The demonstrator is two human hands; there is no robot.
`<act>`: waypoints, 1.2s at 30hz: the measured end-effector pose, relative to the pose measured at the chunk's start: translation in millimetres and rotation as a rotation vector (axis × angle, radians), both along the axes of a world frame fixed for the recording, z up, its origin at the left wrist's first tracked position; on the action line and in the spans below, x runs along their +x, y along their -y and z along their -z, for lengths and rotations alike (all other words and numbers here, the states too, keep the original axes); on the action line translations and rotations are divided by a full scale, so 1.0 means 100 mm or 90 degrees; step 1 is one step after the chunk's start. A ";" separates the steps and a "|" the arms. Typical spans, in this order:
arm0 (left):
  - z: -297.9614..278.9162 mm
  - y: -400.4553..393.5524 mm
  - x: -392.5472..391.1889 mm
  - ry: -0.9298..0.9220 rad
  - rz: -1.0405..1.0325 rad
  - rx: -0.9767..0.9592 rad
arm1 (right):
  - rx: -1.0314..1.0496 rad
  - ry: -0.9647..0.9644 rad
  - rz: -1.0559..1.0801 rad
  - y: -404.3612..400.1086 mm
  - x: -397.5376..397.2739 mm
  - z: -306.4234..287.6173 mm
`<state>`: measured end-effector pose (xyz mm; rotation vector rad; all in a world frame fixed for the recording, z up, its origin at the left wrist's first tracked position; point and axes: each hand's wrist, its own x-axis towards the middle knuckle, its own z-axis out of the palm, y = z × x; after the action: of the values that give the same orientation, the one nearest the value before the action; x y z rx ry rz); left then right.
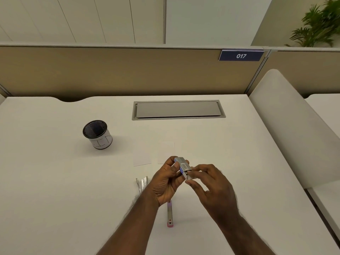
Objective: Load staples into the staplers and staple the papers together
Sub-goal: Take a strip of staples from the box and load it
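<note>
Holding a small staple box up over the white table, the person works with both hands close together near the front middle of the table. The left hand curls its fingers and thumb around the box, which shows a barcode label and a blue edge. The right hand pinches the box's inner tray at the near end with thumb and forefinger, the other fingers spread loosely below.

Under the left hand lies an opened metal stapler, its arms fanned apart on the table, partly hidden by the wrist. Just beside it, toward the front edge, a second stapler with a pink end lies flat between the two forearms. Beyond the hands, two white papers lie side by side, hard to make out against the table.

Well apart to the left stands a black mesh pen cup wrapped in white paper. A grey cable hatch sits in the table at the back, below a partition bearing a blue plate numbered 017.
</note>
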<state>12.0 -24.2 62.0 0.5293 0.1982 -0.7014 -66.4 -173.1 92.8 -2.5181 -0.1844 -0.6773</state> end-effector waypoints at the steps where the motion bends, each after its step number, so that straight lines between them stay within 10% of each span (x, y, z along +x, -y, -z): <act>1: 0.00 -0.01 0.01 -0.004 -0.004 -0.007 | 0.004 0.005 -0.001 0.00 -0.01 -0.01; 21: -0.10 -0.07 0.05 0.118 0.050 0.063 | 0.173 -0.261 0.079 0.03 -0.03 -0.32; 36: -0.17 -0.05 0.04 0.182 0.076 0.137 | 0.030 -0.442 0.137 0.06 0.13 -0.54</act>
<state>15.9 -18.9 78.9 0.8457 -0.0272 -0.7153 -53.4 -179.1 146.5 -2.5847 0.3471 0.1427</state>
